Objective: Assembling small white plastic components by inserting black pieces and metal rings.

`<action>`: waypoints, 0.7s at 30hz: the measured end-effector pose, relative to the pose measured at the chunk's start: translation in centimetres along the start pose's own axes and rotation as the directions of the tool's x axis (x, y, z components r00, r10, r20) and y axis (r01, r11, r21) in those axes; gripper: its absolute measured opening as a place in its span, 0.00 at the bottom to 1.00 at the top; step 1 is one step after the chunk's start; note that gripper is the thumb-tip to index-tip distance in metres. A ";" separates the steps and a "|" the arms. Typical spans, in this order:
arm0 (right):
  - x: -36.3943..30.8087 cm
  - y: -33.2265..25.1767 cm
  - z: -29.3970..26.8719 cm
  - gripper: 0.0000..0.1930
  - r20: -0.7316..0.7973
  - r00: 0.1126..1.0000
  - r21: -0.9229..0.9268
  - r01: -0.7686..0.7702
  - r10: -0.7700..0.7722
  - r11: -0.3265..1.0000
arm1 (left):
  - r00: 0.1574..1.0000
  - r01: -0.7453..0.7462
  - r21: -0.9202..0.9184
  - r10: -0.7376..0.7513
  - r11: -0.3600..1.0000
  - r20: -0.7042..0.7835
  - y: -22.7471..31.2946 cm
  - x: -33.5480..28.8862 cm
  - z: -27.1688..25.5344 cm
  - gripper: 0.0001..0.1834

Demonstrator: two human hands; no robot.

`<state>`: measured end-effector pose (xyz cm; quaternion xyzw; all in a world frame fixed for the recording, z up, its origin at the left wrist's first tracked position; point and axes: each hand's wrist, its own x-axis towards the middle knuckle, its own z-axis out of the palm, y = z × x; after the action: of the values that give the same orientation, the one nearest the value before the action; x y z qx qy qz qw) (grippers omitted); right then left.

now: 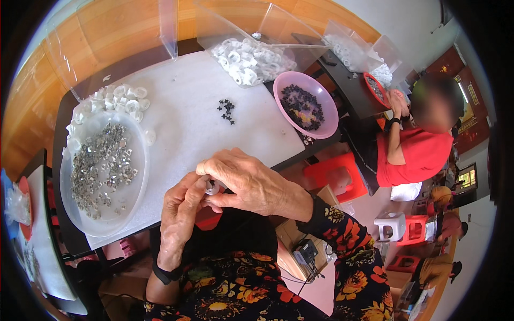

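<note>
A small round white plastic piece point(212, 187) with a dark centre is held between both hands above the table's near edge. My left hand point(179, 208) pinches it from the left with thumb and fingers. From the right, my right hand point(249, 182) curls over it, hiding most of it and its own fingertips. Left of my hands is a translucent white basin point(131, 200) of small metal clips. Beyond my hands lies a little cluster of black cross-shaped parts point(227, 111). More such parts fill a pink bowl point(329, 109) at the right.
White plastic parts point(120, 99) are heaped behind the basin. A clear bin point(278, 32) at the back holds more white rings. To the right, a person in a red shirt point(417, 155) works at another table, near a red stool point(337, 176).
</note>
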<state>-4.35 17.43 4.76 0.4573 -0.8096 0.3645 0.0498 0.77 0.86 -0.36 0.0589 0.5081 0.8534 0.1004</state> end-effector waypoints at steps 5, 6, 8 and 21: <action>-0.2 -0.2 -0.1 0.20 0.029 0.997 0.077 -0.079 0.077 0.994 | 1.000 0.023 0.063 -0.022 0.998 -0.010 -0.2 -0.1 -0.2 0.21; -0.2 -0.1 0.1 0.18 0.033 0.997 0.105 -0.079 0.076 0.991 | 1.000 0.004 0.047 -0.005 0.999 0.009 -0.3 -0.1 -0.3 0.21; -0.2 0.0 0.2 0.16 0.037 0.997 0.133 -0.079 0.074 0.988 | 1.000 -0.014 0.031 0.013 0.999 0.028 -0.3 0.0 -0.4 0.21; -2.2 1.0 3.1 0.04 -0.111 0.903 0.852 -0.128 0.415 0.507 | 0.998 -0.063 -0.040 0.063 0.997 0.008 -0.2 -0.1 0.0 0.22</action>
<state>-3.02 17.32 1.03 0.2302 -0.5856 0.7698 -0.1071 0.88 0.95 -0.51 0.0768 0.4886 0.8657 0.0768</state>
